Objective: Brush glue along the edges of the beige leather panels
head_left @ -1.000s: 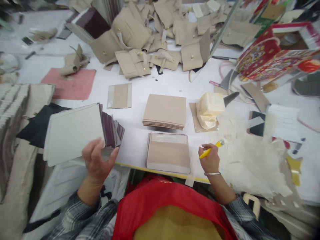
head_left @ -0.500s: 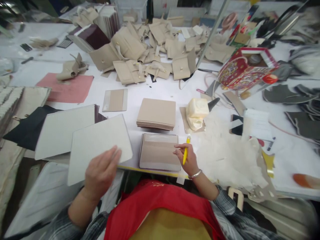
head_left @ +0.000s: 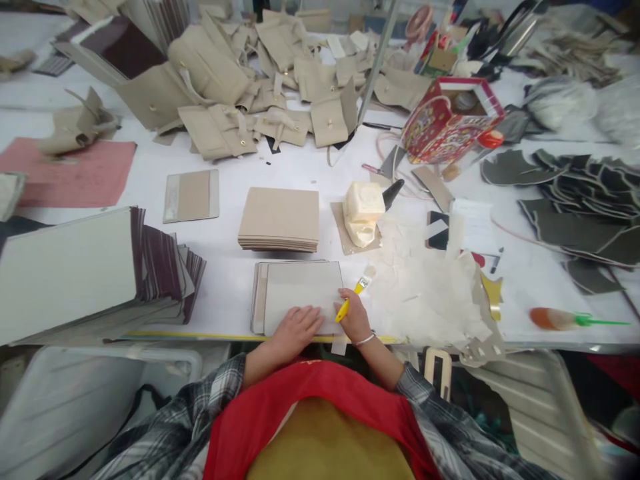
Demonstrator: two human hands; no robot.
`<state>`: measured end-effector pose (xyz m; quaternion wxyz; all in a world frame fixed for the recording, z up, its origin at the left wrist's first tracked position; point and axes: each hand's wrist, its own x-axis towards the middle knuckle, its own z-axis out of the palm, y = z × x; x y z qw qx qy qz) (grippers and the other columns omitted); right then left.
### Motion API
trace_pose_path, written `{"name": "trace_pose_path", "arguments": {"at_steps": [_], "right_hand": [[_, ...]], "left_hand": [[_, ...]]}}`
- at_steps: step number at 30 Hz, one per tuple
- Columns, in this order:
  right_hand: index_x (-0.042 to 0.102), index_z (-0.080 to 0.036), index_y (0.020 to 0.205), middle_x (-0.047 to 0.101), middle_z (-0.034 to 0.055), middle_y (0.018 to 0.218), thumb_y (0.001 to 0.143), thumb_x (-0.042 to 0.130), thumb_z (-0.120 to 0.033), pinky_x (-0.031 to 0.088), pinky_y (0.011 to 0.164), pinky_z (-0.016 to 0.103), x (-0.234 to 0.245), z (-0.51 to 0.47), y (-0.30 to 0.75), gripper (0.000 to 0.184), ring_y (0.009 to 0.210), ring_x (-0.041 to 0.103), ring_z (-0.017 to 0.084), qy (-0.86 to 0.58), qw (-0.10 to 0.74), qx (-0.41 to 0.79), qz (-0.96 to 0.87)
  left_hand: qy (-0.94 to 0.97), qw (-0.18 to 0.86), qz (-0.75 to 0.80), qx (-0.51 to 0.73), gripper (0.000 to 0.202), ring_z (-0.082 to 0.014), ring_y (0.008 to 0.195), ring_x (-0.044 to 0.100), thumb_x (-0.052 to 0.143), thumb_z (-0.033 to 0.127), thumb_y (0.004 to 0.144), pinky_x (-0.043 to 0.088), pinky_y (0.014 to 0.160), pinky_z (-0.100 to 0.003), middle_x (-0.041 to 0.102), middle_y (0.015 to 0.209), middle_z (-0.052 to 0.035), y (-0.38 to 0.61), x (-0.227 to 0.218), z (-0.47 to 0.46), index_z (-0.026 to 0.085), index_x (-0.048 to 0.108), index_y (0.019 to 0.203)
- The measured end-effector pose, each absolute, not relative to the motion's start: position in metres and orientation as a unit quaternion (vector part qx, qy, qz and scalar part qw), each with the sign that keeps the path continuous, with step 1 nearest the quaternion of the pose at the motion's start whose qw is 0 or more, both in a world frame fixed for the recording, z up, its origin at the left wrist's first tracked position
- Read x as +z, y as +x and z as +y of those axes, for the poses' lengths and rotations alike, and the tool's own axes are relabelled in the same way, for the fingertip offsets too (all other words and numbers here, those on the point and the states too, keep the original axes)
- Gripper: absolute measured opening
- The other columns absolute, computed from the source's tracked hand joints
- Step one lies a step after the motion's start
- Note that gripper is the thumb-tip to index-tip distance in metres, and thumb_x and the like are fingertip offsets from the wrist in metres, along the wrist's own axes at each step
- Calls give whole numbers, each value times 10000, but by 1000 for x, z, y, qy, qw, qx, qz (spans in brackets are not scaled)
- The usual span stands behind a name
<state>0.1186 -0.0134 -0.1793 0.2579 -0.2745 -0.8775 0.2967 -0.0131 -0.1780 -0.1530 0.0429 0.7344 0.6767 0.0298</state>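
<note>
My left hand [head_left: 295, 332] lies flat, fingers stretched, on a pale grey panel [head_left: 305, 285]. This panel rests on the low stack at the table's front edge, leaving a beige strip [head_left: 261, 300] uncovered on the left. My right hand [head_left: 356, 320] is closed around a paintbrush [head_left: 361, 285] with a yellow handle, its bristles pointing up and away. Fingertips of that hand are at the panel's right edge. Just behind lies a stack of beige panels [head_left: 279, 215]. To its right, a cream-coloured container [head_left: 364, 207] with a dark handle sticking out stands on a beige piece.
A fanned stack of grey and maroon panels [head_left: 70, 267] fills the left. Beige pouches [head_left: 215, 130] are heaped at the back. White scraps [head_left: 430, 293] lie to the right, near a red patterned box [head_left: 425, 133], dark grey pieces [head_left: 575, 220] and an orange-filled bottle [head_left: 553, 319].
My left hand has brought the grey panel from the left onto the low stack and now lies flat on it. My right hand still holds the paintbrush. The view has shifted right.
</note>
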Motion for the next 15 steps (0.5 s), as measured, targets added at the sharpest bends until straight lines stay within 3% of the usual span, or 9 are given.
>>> {"name": "trace_pose_path", "arguments": {"at_steps": [5,8,10,15], "right_hand": [[468,-188,1077,567,122,1163,855,439,-196,516,821,356,-183,-18,104,224,1054,561,219,-232,198,241,-922],[498,-165,1075,591,143,1141,866,468,-276,521,707,339,-177,-18,98,239,900,619,226,-244,152,184,-940],[527,-157,1051,641,130,1023,861,488,-351,507,661,328,-166,-9,99,274,780,633,216,-260,142,160,-942],[549,-196,1112,656,52,811,881,421,-440,480,606,298,-98,40,85,360,655,612,177,-318,241,240,-885]], "left_hand": [[687,92,721,-14,486,-247,1196,424,525,357,834,322,963,-386,459,1361,-86,-42,-144,-191,210,438,1288],[682,113,722,-28,494,-241,1178,431,556,351,815,343,944,-372,463,1354,-83,-49,-141,-197,206,446,1274],[682,120,721,-33,497,-240,1177,428,564,348,809,355,930,-369,459,1355,-86,-49,-141,-199,206,446,1271],[685,97,722,15,519,-233,1128,472,555,459,798,390,890,-354,462,1351,-101,-57,-133,-190,206,476,1244]]}}
